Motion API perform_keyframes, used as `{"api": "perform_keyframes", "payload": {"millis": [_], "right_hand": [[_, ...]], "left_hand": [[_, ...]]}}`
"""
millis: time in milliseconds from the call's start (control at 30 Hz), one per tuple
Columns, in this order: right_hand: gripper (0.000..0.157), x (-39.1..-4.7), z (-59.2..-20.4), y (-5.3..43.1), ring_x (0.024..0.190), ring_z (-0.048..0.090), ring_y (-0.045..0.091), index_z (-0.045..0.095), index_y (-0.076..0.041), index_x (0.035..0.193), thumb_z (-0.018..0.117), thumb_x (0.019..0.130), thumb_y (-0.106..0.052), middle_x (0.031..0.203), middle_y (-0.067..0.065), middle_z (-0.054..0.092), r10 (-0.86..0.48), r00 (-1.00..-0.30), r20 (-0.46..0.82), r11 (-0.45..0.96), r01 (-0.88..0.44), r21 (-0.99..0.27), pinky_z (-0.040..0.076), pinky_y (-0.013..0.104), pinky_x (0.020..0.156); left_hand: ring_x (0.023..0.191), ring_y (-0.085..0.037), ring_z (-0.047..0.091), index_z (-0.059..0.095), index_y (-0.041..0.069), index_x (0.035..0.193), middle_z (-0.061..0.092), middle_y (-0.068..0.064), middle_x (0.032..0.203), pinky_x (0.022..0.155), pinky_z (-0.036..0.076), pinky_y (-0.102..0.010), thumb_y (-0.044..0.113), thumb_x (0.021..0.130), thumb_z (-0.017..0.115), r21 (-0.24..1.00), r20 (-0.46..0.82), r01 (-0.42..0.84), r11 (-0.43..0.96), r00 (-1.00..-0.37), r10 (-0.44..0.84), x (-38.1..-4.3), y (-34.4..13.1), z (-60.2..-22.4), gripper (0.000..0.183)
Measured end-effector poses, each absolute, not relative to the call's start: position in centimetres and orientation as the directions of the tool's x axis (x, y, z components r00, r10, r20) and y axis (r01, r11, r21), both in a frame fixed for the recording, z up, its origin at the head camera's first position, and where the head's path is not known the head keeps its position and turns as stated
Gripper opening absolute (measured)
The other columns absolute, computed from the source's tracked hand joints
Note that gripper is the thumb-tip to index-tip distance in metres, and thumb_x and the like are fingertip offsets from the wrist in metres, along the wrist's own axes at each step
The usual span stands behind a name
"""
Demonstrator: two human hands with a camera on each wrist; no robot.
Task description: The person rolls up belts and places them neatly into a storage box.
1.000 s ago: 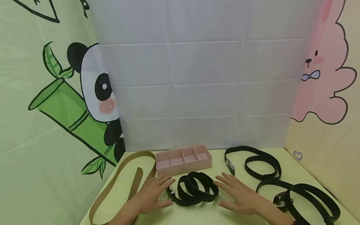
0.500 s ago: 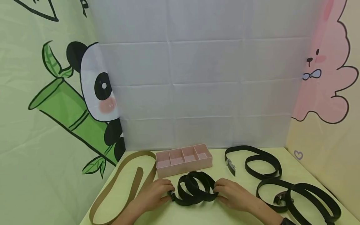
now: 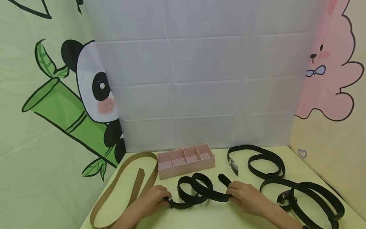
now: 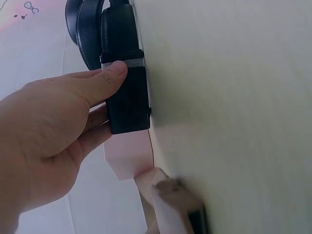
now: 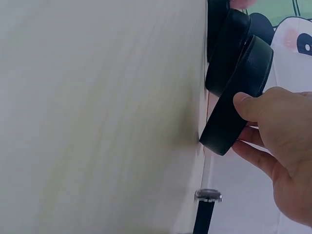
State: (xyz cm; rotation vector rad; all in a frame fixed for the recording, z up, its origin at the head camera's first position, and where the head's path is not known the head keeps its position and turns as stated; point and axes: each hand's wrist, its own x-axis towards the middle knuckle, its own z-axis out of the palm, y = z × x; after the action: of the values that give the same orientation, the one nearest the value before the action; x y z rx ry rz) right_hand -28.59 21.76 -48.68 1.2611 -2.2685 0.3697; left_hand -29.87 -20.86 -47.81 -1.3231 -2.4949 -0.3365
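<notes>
Head: pink tray (image 3: 187, 169) bhd ctr belt (image 3: 204, 190)

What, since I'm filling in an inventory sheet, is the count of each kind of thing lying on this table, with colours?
Black belts: 3 (middle belt, back right belt, front right belt)
Tan strap: 1
Pink divided box: 1
Total: 5

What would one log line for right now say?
left hand: holds belt by buckle | right hand: pinches belt near tip | belt middle: looped | pink tray: behind belt
</notes>
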Motion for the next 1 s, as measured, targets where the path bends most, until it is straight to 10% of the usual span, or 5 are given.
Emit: {"api": "perform_keyframes", "payload": {"millis": [567,1000], "right_hand": [[0.029,-27.2,-47.8,26.4,0.086,0.061,0.005,0.076,-0.015,0.094,0.086,0.071,-0.002,0.097,-0.009,0.068,-0.644,-0.440,0.626,0.584,-0.811,0.031,0.053,0.017,0.068],[0.035,-26.7,-45.1,23.2,0.091,0.064,0.006,0.077,-0.012,0.100,0.086,0.070,0.004,0.101,-0.006,0.070,-0.624,-0.369,0.689,0.474,-0.879,-0.041,0.052,0.014,0.078]], "left_hand": [[0.080,-0.004,0.062,0.077,0.018,0.090,0.070,0.010,0.086,0.068,0.055,-0.029,0.010,0.077,0.086,0.070,0.297,0.735,0.675,-0.661,0.689,-30.5,-23.8,-47.5,0.018],[0.085,-0.003,0.063,0.077,0.018,0.090,0.071,0.009,0.087,0.075,0.054,-0.022,0.011,0.075,0.086,0.050,0.399,0.886,0.461,-0.441,0.804,-29.2,-19.7,-48.0,0.019]]}}
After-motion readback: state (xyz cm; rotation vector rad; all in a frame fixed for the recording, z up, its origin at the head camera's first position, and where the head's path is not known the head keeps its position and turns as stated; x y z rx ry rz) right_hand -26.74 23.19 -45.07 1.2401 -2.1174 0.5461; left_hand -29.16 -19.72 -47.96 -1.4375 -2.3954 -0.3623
